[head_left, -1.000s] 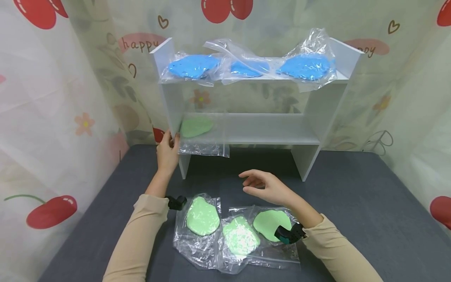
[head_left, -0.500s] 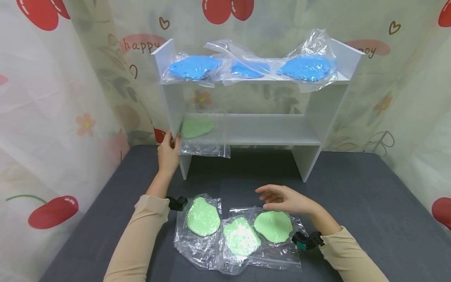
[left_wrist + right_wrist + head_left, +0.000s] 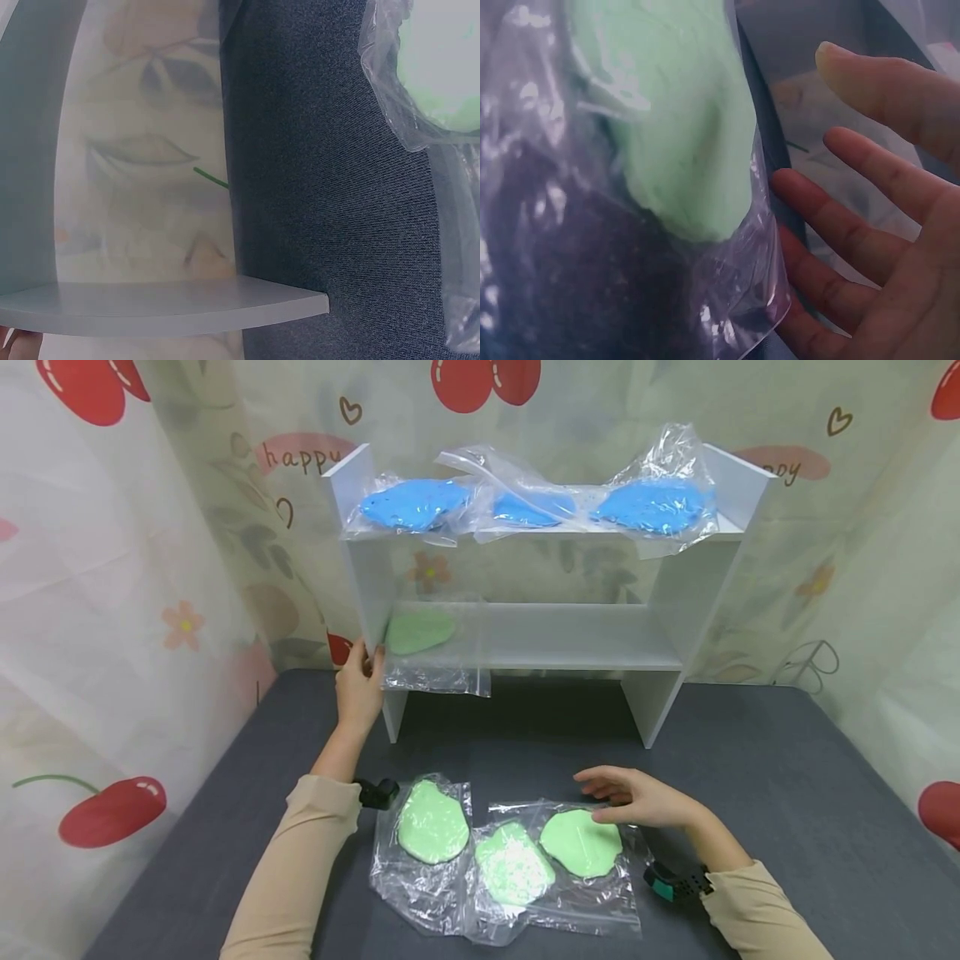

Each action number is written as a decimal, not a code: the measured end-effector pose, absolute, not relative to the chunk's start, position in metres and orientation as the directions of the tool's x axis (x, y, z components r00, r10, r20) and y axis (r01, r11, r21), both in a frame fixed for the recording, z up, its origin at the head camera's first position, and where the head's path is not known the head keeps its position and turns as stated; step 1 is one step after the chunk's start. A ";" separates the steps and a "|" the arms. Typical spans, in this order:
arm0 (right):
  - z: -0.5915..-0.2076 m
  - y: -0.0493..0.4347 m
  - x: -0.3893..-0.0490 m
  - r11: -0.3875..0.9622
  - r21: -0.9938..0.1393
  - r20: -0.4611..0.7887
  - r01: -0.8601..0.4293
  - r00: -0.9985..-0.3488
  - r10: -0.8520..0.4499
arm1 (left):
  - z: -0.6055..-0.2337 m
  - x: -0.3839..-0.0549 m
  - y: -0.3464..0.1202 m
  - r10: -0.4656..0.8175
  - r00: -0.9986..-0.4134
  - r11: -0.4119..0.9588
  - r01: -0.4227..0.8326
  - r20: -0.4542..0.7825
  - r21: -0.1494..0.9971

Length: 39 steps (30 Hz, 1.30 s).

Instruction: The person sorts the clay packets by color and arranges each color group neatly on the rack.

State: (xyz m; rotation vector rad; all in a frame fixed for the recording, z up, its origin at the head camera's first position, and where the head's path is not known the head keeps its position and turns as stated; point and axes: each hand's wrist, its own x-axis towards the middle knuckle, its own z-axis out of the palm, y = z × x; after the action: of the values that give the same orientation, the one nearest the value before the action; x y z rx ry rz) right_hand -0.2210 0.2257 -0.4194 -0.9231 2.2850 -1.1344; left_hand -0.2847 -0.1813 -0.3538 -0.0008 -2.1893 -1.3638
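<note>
My left hand (image 3: 358, 693) grips the left side panel of a white two-tier shelf (image 3: 577, 635), thumb on the inner side. Right beside it, on the lower board, lies a clear zip bag with a flat green slab (image 3: 420, 631); its lower edge hangs over the front. My right hand (image 3: 645, 800) hovers with fingers loosely spread by the far edge of another bag with a green slab (image 3: 581, 843) on the table. In the right wrist view nothing is between the fingers. The left wrist view shows only fingertips (image 3: 22, 345) at the panel.
Two more bagged green slabs, one at left (image 3: 432, 822) and one in the middle (image 3: 513, 864), lie on the dark table (image 3: 757, 777), the bags overlapping. Bagged blue slabs (image 3: 652, 506) line the shelf's top board. Printed curtains (image 3: 180, 718) surround the table.
My right hand has drawn back from in front of the shelf, to the right and nearer to me, over the right-hand bag. The left hand stays on the panel.
</note>
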 end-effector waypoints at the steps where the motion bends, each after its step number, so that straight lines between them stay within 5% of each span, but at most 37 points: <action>1: -0.420 0.227 -0.221 0.450 -0.810 -0.079 -0.376 -0.690 -0.720 | -0.354 -0.285 -0.181 -0.281 -0.846 0.485 0.283 0.454 0.828; 10: -0.422 0.228 -0.220 0.451 -0.777 -0.072 -0.438 -0.651 -0.756 | -0.355 -0.285 -0.181 -0.278 -0.843 0.482 0.292 0.460 0.826; 39: -0.427 0.225 -0.218 0.499 -0.735 -0.088 -0.459 -0.665 -0.741 | -0.355 -0.286 -0.182 -0.284 -0.844 0.478 0.288 0.456 0.830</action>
State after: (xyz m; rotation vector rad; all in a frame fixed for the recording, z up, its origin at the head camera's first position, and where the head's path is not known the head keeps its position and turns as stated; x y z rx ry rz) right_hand -0.2178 0.2246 -0.4274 -0.9955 2.3529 -0.9816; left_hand -0.2859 -0.1818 -0.3553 -0.0032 -2.1802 -1.3703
